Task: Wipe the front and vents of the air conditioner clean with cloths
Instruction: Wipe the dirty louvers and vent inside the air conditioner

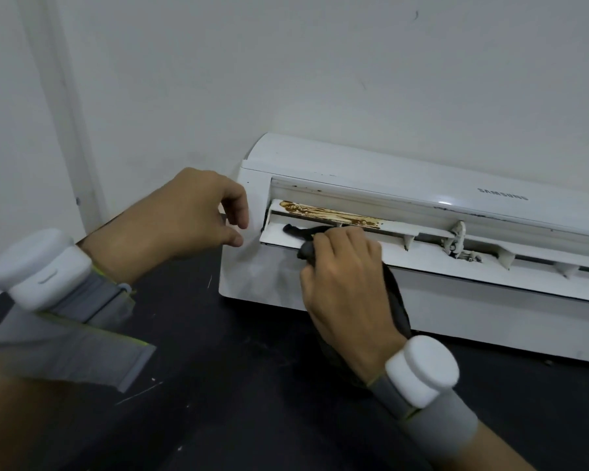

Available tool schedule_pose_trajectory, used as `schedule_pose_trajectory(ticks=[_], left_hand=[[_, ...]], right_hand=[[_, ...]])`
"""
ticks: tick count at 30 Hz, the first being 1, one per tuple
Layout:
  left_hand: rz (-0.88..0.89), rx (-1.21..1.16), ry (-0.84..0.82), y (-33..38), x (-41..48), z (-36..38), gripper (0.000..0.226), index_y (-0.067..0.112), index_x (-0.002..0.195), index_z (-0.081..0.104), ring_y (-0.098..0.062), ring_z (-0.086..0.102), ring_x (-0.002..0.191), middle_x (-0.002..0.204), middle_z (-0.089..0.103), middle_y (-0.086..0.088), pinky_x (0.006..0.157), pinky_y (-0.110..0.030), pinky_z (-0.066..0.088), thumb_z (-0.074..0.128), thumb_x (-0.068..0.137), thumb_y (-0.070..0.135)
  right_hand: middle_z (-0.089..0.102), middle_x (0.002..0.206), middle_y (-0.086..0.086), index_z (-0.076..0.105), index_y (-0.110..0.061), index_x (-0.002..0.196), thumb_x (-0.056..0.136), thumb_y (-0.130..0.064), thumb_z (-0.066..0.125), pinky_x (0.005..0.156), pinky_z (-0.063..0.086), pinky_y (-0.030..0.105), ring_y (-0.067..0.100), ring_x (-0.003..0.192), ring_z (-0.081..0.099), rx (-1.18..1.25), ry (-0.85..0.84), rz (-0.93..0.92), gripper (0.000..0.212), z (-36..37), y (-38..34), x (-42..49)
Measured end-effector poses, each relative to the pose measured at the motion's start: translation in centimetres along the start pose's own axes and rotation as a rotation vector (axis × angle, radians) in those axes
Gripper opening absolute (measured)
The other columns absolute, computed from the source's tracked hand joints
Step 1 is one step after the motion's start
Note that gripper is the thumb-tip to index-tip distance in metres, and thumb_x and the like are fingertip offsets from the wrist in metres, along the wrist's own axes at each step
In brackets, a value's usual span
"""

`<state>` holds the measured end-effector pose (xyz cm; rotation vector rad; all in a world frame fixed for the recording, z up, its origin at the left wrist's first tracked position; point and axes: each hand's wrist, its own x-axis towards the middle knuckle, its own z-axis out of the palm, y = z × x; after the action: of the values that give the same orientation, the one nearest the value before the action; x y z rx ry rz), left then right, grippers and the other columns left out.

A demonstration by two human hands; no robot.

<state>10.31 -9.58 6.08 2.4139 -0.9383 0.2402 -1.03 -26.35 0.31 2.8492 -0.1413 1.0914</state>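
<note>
A white air conditioner (422, 178) stands upside down on a black table, against a white wall. Its vent flap (422, 256) is swung open, and a brown stain (327, 212) streaks the strip above it at the left end. My right hand (347, 283) grips a dark grey cloth (303, 231) and presses its tip onto the flap's left end; the rest of the cloth trails under my palm. My left hand (184, 215) hovers by the unit's left end, fingers curled and apart, holding nothing. Both wrists wear grey bands with white pucks.
The black table (235, 385) spreads in front of the unit with a few pale scratches. A white wall (286, 62) rises behind. A broken louvre hinge (456, 239) and several small fins stick up along the vent to the right.
</note>
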Motion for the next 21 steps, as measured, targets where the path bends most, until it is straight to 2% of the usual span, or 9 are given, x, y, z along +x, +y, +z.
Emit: schedule_pose_trajectory(ticks=[4,6,8,11,14,17,19,21], left_hand=[[0.004,-0.020,0.024,0.7,-0.1,0.2,0.028,0.032,0.065,0.059,0.005,0.055,0.062,0.066,0.062,0.025,0.067,-0.036,0.051,0.083,0.067,0.018],[0.022,-0.001,0.054,0.8,-0.2,0.1,0.025,0.033,0.065,0.058,0.005,0.054,0.062,0.063,0.063,0.018,0.068,-0.039,0.052,0.081,0.070,0.023],[0.014,0.026,0.085,0.7,-0.3,-0.2,0.019,0.032,0.062,0.059,0.001,0.056,0.061,0.060,0.061,0.015,0.066,-0.039,0.052,0.071,0.076,0.038],[-0.031,0.015,0.108,0.5,-0.3,-0.5,0.035,0.027,0.057,0.061,-0.008,0.059,0.058,0.054,0.061,0.015,0.063,-0.038,0.051,0.053,0.080,0.052],[-0.009,0.015,0.126,0.7,-0.3,-0.4,0.027,0.031,0.059,0.061,-0.003,0.056,0.059,0.061,0.060,0.026,0.062,-0.033,0.049,0.061,0.079,0.050],[0.100,-0.029,0.144,1.3,-0.6,0.2,0.008,0.037,0.075,0.066,-0.003,0.058,0.069,0.076,0.061,0.021,0.068,-0.039,0.052,0.074,0.075,0.035],[0.204,-0.007,0.137,2.0,-0.7,1.0,0.019,0.031,0.095,0.071,-0.007,0.060,0.081,0.091,0.062,0.017,0.074,-0.040,0.053,0.075,0.077,0.028],[0.300,0.042,0.100,2.7,-0.9,2.2,0.032,0.024,0.112,0.069,-0.014,0.060,0.099,0.108,0.065,0.009,0.087,-0.037,0.050,0.071,0.081,0.025]], right_hand=[[0.059,0.106,0.009,0.061,-0.010,0.104,0.085,-0.018,0.052,0.081,0.038,0.040,0.030,0.100,0.051,0.037,-0.059,-0.119,0.023,0.5,-2.1,0.6],[0.060,0.113,0.007,0.061,-0.010,0.113,0.083,-0.019,0.058,0.083,0.041,0.038,0.028,0.105,0.052,0.060,-0.067,-0.166,0.031,0.9,-3.3,0.9],[0.059,0.117,0.003,0.059,-0.014,0.119,0.083,-0.020,0.059,0.082,0.041,0.039,0.028,0.106,0.051,0.092,-0.072,-0.133,0.036,1.0,-3.5,1.1],[0.060,0.119,0.000,0.059,-0.018,0.120,0.083,-0.022,0.059,0.076,0.042,0.041,0.031,0.103,0.052,0.038,-0.059,-0.072,0.036,0.7,-1.9,0.5],[0.062,0.112,0.001,0.061,-0.016,0.111,0.082,-0.022,0.055,0.071,0.042,0.040,0.032,0.094,0.053,-0.033,-0.034,-0.033,0.030,0.1,0.5,-0.6],[0.063,0.101,0.001,0.062,-0.016,0.098,0.083,-0.027,0.042,0.070,0.035,0.037,0.027,0.088,0.043,-0.020,0.011,0.050,0.027,-1.1,3.5,-1.7],[0.062,0.091,0.000,0.060,-0.018,0.090,0.082,-0.030,0.034,0.071,0.027,0.036,0.022,0.088,0.035,0.019,0.017,0.150,0.030,-2.0,5.1,-1.9],[0.063,0.088,-0.003,0.057,-0.021,0.084,0.079,-0.035,0.026,0.073,0.019,0.034,0.018,0.089,0.028,0.050,-0.018,0.202,0.034,-2.3,5.4,-1.5]])
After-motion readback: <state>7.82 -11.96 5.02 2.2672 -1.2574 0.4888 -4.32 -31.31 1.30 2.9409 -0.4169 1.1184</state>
